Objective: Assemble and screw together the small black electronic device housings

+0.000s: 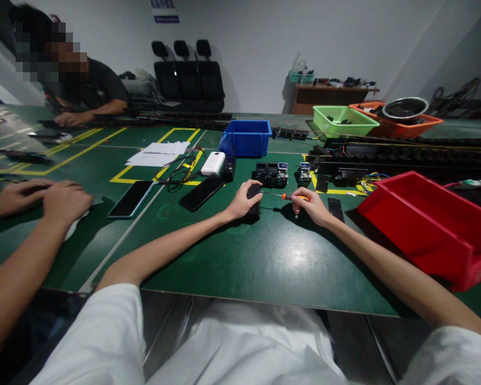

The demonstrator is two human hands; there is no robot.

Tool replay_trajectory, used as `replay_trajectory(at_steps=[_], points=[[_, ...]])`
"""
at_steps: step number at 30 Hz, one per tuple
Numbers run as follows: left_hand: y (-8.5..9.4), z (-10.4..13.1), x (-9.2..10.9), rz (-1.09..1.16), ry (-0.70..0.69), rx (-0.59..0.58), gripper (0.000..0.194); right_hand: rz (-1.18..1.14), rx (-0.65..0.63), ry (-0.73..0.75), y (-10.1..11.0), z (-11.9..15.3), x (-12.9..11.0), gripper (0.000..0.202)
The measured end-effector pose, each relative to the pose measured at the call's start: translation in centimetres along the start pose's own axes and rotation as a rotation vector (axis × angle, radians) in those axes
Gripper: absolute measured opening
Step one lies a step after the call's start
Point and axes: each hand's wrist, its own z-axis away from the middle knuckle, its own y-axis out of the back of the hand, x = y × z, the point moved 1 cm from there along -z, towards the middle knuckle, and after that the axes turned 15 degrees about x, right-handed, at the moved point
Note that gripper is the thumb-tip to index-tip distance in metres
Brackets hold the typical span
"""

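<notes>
My left hand (243,201) is closed around a small black box-shaped device (254,206), holding it upright on the green table (208,256). In my right hand (310,206) is a screwdriver (289,197) with an orange and black handle, its thin shaft pointing left. The tip meets or comes very close to the device's right side; contact is too small to make out. Just beyond stand several similar black modules (268,174), some with exposed inner parts. A flat black piece (336,209) lies by my right wrist.
A red bin (420,235) stands at right, a blue bin (246,139) farther back. Left of my hands lie a black phone (202,193), white power bank (213,163) and blue-edged phone (131,200). A co-worker's hands (66,202) rest at far left; another person (100,88) sits beyond.
</notes>
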Motion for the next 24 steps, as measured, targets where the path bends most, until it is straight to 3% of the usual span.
replay_trajectory(at_steps=[24], points=[[-0.06,-0.04,-0.16,0.037,-0.003,0.012,0.032,0.015,0.010,0.013,-0.01,-0.04,0.11,0.031]])
